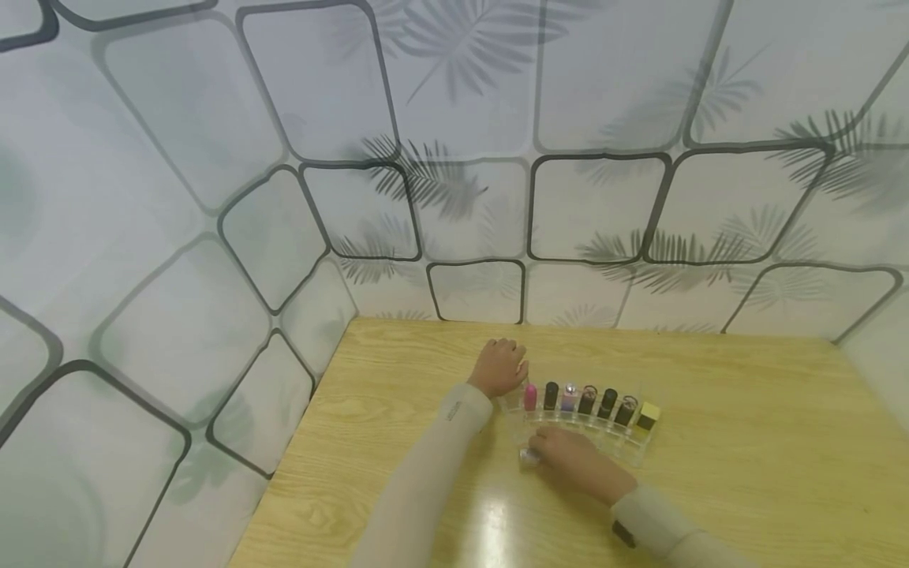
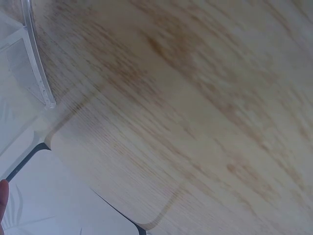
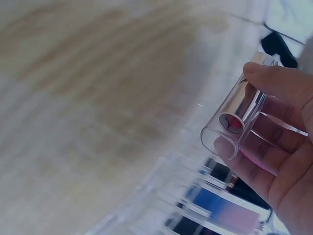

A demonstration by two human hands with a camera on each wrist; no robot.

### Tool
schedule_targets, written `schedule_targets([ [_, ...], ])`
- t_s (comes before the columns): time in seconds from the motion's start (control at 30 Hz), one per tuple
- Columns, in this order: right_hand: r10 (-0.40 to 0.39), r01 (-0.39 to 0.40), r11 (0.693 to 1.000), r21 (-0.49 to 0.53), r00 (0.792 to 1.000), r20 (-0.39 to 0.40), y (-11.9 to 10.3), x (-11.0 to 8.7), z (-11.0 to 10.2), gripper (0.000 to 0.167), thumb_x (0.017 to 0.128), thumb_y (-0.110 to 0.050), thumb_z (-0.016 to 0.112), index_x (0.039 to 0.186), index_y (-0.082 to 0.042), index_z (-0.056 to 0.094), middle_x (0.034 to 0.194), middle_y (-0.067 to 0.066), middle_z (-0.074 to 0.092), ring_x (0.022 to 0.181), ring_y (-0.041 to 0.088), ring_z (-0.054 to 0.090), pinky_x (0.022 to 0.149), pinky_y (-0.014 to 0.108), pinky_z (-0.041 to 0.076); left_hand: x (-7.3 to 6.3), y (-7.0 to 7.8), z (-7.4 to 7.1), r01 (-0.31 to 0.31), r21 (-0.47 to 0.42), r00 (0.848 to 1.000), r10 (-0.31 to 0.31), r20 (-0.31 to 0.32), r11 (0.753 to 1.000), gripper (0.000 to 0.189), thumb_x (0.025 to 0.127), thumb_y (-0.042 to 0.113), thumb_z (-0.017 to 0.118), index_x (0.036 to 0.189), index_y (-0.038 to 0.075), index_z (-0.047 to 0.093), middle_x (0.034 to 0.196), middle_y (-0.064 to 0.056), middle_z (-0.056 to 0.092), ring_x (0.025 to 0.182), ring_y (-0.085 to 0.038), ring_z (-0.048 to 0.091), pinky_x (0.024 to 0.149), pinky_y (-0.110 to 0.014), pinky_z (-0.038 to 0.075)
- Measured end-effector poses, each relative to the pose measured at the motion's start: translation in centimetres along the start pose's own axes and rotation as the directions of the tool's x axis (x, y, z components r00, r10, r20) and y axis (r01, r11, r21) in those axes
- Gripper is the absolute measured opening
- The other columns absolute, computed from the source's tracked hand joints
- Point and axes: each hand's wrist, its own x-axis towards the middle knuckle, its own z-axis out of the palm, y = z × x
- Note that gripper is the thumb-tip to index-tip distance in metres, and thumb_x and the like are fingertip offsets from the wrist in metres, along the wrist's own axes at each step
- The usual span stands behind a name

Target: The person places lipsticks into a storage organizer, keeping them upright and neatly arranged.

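My right hand [image 1: 578, 460] holds a lipstick [image 3: 239, 110] with a clear outer case, a shiny gold tube and a red part showing inside. Thumb and fingers pinch it along its sides, tilted, at the front left of a clear acrylic lipstick rack [image 1: 625, 448]. Behind the rack's back left corner is my left hand [image 1: 499, 368], fingers loosely bent and nothing seen in it. In the left wrist view only one fingertip [image 2: 3, 193] shows at the edge, well below the rack's clear wall [image 2: 39, 68].
The rack's back row carries a pink lipstick [image 1: 530, 397], several black ones, a blue-and-pink one [image 1: 569, 399] and a yellow-topped black one [image 1: 648, 416] at the right end. It stands on a wooden table [image 1: 753, 442], with patterned walls [image 1: 476, 213] behind and to the left.
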Motion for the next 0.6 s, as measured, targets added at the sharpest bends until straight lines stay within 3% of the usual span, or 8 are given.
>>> schedule_targets([
  [0.3, 0.073, -0.065, 0.984, 0.166, 0.996, -0.047, -0.3, 1.0, -4.2, 0.025, 0.082, -0.018, 0.069, 0.105, -0.009, 0.066, 0.097, -0.001, 0.066, 0.083, 0.011, 0.065, 0.072, 0.022, 0.053, 0.0, 0.0, -0.2, 0.009, -0.001, 1.000, -0.009, 0.023, 1.000, 0.025, 0.093, 0.032, 0.046, 0.094, 0.016, 0.065, 0.086, 0.002, 0.066, 0.081, -0.013, 0.063, 0.079, -0.027, 0.050],
  [0.47, 0.047, -0.022, 0.987, 0.162, 0.988, -0.150, -0.4, 1.4, -6.4, 0.026, 0.079, -0.015, 0.072, 0.103, -0.008, 0.065, 0.093, 0.000, 0.067, 0.077, 0.010, 0.064, 0.068, 0.020, 0.053, 0.0, 0.0, -0.2, 0.010, -0.004, 0.999, -0.010, 0.034, 1.000, 0.026, 0.093, 0.032, 0.045, 0.097, 0.015, 0.065, 0.089, 0.002, 0.067, 0.083, -0.013, 0.063, 0.081, -0.028, 0.050],
  [0.6, 0.070, -0.040, 0.982, 0.185, 0.985, -0.159, -0.4, 1.7, -7.6, 0.027, 0.079, -0.015, 0.071, 0.104, -0.007, 0.065, 0.093, 0.001, 0.066, 0.077, 0.009, 0.064, 0.067, 0.019, 0.052, 0.0, 0.0, -0.4, 0.001, -0.013, 1.000, -0.001, 0.015, 1.000, 0.025, 0.093, 0.031, 0.047, 0.096, 0.014, 0.066, 0.089, 0.001, 0.067, 0.083, -0.013, 0.064, 0.080, -0.028, 0.051],
])
